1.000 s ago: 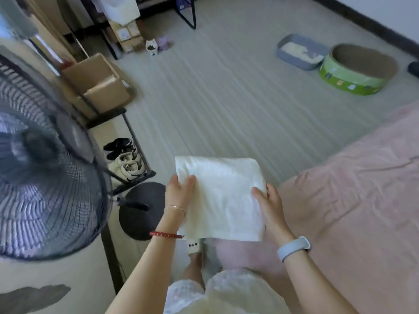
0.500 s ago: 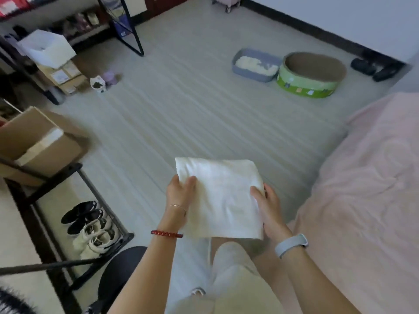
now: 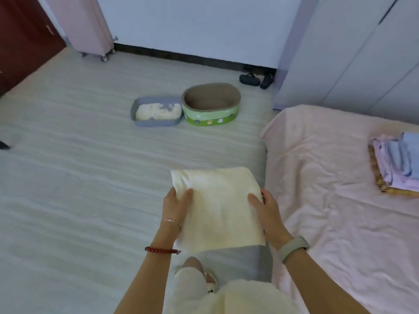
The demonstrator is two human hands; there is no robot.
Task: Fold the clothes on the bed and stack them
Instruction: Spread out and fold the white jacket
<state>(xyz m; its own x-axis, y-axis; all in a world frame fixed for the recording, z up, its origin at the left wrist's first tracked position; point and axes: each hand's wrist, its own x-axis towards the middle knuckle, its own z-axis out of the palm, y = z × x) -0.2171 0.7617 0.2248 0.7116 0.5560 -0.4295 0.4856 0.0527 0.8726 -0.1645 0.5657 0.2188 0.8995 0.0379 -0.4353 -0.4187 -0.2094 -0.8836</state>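
Between left hand and right hand: folded cream cloth, edges pinched, thumbs on top.

Cloth: folded, cream, held by left hand and right hand
Bed: pink, stack on it

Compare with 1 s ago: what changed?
The person turned right, toward the bed; the fan and shoe rack left view, and a stack of folded clothes came into view. Unchanged: left hand and right hand grip the folded white cloth by its sides.
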